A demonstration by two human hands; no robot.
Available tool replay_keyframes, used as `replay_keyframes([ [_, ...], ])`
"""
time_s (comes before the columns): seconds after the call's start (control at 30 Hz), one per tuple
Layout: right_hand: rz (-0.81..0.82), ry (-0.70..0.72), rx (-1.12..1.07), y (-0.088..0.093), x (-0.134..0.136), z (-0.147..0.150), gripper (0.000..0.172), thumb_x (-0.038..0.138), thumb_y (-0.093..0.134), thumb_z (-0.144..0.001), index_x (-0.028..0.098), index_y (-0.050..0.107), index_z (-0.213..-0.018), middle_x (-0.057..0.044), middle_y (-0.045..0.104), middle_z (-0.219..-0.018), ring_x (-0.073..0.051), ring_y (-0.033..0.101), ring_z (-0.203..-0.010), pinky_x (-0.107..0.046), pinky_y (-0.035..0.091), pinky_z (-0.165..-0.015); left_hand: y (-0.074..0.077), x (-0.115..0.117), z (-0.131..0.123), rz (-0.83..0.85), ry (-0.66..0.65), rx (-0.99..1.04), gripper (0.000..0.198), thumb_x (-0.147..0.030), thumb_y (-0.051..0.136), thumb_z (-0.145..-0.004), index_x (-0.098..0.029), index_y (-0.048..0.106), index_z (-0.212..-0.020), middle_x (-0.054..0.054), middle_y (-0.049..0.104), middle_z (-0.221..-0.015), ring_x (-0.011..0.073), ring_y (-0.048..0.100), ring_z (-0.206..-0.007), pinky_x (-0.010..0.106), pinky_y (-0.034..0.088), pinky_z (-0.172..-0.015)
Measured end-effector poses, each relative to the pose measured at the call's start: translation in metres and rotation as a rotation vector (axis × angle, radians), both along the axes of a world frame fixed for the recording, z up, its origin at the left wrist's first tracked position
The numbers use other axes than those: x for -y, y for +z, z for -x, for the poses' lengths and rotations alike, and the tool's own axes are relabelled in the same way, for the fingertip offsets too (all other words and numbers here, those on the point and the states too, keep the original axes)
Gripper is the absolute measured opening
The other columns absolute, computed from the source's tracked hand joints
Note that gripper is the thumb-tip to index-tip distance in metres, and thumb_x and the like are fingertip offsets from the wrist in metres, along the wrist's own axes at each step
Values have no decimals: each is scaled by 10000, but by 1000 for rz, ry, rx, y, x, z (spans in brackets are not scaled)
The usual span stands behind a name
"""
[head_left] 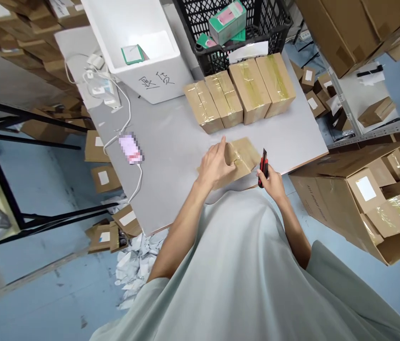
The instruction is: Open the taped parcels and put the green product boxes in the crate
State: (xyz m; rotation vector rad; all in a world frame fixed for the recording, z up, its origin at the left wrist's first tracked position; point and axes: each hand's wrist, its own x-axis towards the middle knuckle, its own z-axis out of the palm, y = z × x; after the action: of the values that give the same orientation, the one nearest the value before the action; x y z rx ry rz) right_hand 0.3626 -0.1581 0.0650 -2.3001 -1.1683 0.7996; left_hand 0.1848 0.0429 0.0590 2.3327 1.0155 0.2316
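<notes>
In front of my body a small cardboard box [244, 154], taped along its top, lies at the table's near edge. My left hand [216, 163] grips its left side, thumb bent in and fingers over the top; that side of the box is partly hidden. Just right of the box, my right hand [273, 182] holds a red and black utility knife [263, 170] with its blade pointing up and away from me. The blade is apart from the box.
Several taped boxes [249, 90] stand in a row behind. Beyond are a white foam bin [157, 80] and a black crate [214, 61] with green boxes. A phone [131, 148] on a cable lies left. A large open carton [320, 203] stands right, below table height.
</notes>
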Motion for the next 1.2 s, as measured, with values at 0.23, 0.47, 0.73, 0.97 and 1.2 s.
replay_keyframes([
  [0.23,-97,157,33,47,-16,14,519,509,376,-1192,217,655,-1519,-141,863,-1196,-320,820,-1066,-367,605,-942,-34,16,33,230,184,385,1098,-271,815,-875,-255,270,-1828,165,562,-1646,336,588,-1541,465,680,-1115],
  [0.47,13,388,114,35,-35,36,523,408,436,-1195,244,584,-1669,-120,798,-1485,-328,813,-1231,-373,608,-1009,-66,35,48,374,263,445,858,-341,806,-905,-236,507,-1702,189,568,-1666,325,629,-1519,504,636,-1170],
  [0.73,197,412,162,42,-41,49,595,384,421,-1201,240,451,-1777,-110,808,-1470,-348,832,-1165,-404,628,-970,-40,4,47,380,421,501,369,-418,704,-986,-197,833,-1252,116,821,-1357,267,764,-1304,420,627,-1131],
  [0.97,201,432,157,48,-47,52,604,353,407,-1196,286,430,-1796,-74,807,-1476,-337,822,-1176,-397,624,-973,-56,-15,45,518,418,596,476,-584,945,-822,-166,881,-1040,138,865,-1129,295,818,-1066,446,665,-1037],
  [1.2,241,479,179,50,-53,57,623,362,394,-1197,307,390,-1817,-76,798,-1492,-341,809,-1193,-401,619,-963,-57,-17,50,539,414,596,498,-616,979,-802,-172,896,-1014,137,864,-1139,322,816,-1104,489,660,-1087],
])
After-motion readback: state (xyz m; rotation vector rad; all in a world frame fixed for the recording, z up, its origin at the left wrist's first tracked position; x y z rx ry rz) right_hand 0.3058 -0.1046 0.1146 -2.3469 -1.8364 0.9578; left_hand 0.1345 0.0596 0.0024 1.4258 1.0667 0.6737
